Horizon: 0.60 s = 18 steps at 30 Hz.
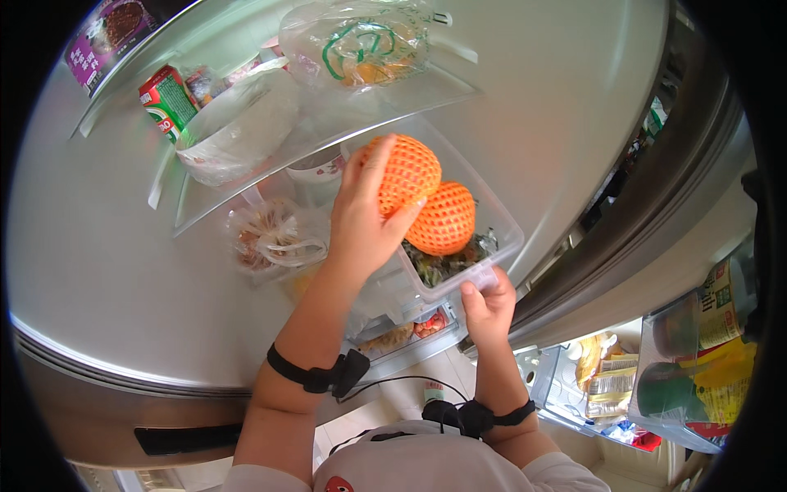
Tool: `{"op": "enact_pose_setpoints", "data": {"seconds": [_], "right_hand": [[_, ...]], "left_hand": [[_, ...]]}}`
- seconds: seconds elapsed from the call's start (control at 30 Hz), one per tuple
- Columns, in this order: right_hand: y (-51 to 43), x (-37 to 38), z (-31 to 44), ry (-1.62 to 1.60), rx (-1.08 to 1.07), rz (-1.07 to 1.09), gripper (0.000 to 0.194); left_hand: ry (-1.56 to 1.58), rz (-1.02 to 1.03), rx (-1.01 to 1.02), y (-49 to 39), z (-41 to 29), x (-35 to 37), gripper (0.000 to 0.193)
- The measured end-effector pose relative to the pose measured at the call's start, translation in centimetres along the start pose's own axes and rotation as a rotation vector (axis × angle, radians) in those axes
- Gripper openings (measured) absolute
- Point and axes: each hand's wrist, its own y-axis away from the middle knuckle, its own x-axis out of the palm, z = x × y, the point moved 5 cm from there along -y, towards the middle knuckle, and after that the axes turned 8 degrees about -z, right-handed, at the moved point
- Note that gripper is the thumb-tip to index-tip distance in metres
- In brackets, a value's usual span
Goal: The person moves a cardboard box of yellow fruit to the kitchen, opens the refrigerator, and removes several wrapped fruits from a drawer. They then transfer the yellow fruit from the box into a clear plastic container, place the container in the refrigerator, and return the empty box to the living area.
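Note:
My left hand (363, 224) curls around a round item in an orange foam net sleeve (413, 165), probably a fruit. A second netted item (446, 224) touches it on the lower right. Both are at the mouth of a clear plastic storage bin (513, 237) in the refrigerator; whether the held one rests on anything is hidden. Under them in the bin lie dark green items in clear wrap (427, 264). At the bin's front corner, my right hand (492, 307) grips its pale handle tab (484, 280), thumb on top.
Left of the bin sits a tied plastic bag (270, 237) of food. The glass shelf (332, 132) above carries a wrapped bowl (240, 129), a red-green can (167, 101) and a bag with green print (363, 49). Filled door shelves (670, 369) stand at right.

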Motion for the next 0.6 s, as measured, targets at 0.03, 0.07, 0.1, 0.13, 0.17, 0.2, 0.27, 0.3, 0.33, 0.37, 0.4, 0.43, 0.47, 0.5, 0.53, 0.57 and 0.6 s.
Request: {"op": "enact_pose_setpoints", "data": {"seconds": [0.03, 0.07, 0.1, 0.13, 0.17, 0.2, 0.27, 0.3, 0.33, 0.37, 0.4, 0.43, 0.47, 0.5, 0.53, 0.57, 0.6], "right_hand": [[0.3, -0.3, 0.4, -0.020, -0.046, 0.000, 0.013], [0.6, -0.6, 0.2, -0.018, 0.020, -0.003, 0.013], [0.9, -0.7, 0.2, 0.002, 0.021, 0.008, 0.013], [1.2, -1.1, 0.4, -0.009, 0.006, 0.015, 0.013], [1.4, -1.2, 0.4, -0.019, -0.009, 0.025, 0.013], [1.6, -1.6, 0.0, -0.060, 0.086, 0.019, 0.013], [1.7, -1.9, 0.1, -0.072, 0.036, 0.009, 0.014], [1.7, -2.0, 0.1, -0.082, 0.014, 0.000, 0.015], [1.8, -2.1, 0.1, -0.058, 0.004, -0.019, 0.015], [1.8, -2.1, 0.1, -0.031, -0.005, -0.021, 0.015], [1.9, -2.0, 0.2, -0.004, -0.018, -0.026, 0.016], [2.0, -2.1, 0.3, -0.012, -0.041, -0.056, 0.016], [2.2, -2.0, 0.2, -0.014, -0.011, -0.061, 0.016], [2.4, -1.8, 0.2, -0.028, 0.006, -0.053, 0.017], [2.5, -1.8, 0.1, 0.002, 0.021, -0.058, 0.017], [2.7, -1.7, 0.1, 0.005, 0.029, -0.070, 0.018], [2.8, -1.6, 0.0, 0.025, 0.072, -0.058, 0.021]], "left_hand": [[-0.050, 0.066, -0.032, 0.0, -0.1, 0.5, 0.072], [-0.003, 0.077, -0.092, -0.2, 0.1, 0.8, 0.069], [-0.113, 0.142, -0.099, -0.5, 0.3, 1.5, 0.069], [-0.237, 0.210, -0.125, -0.8, 0.7, 2.3, 0.070], [-0.358, 0.279, -0.157, -1.2, 1.5, 2.8, 0.070], [-0.325, 0.301, -0.174, -1.5, 2.1, 3.1, 0.070], [-0.267, 0.416, -0.172, -1.7, 3.5, 3.7, 0.071], [-0.224, 0.423, -0.095, -1.9, 3.9, 3.7, 0.072], [0.002, 0.424, -0.113, -2.4, 4.7, 3.3, 0.063], [0.411, 0.349, -0.347, -2.8, 6.1, 2.9, 0.050], [0.196, 0.069, -0.494, -3.6, 8.2, 1.4, 0.039], [-0.067, 0.058, -0.382, -4.5, 8.9, 0.5, 0.038], [-0.365, 0.081, -0.377, -5.1, 9.9, 0.2, 0.037], [-0.530, 0.099, -0.196, -6.0, 9.9, 0.8, 0.034], [-0.717, 0.143, -0.084, -7.3, 10.3, 1.4, 0.032], [-0.893, 0.150, 0.070, -8.6, 10.4, 2.2, 0.031], [-1.012, 0.220, 0.118, -9.6, 11.0, 2.8, 0.031]]}}
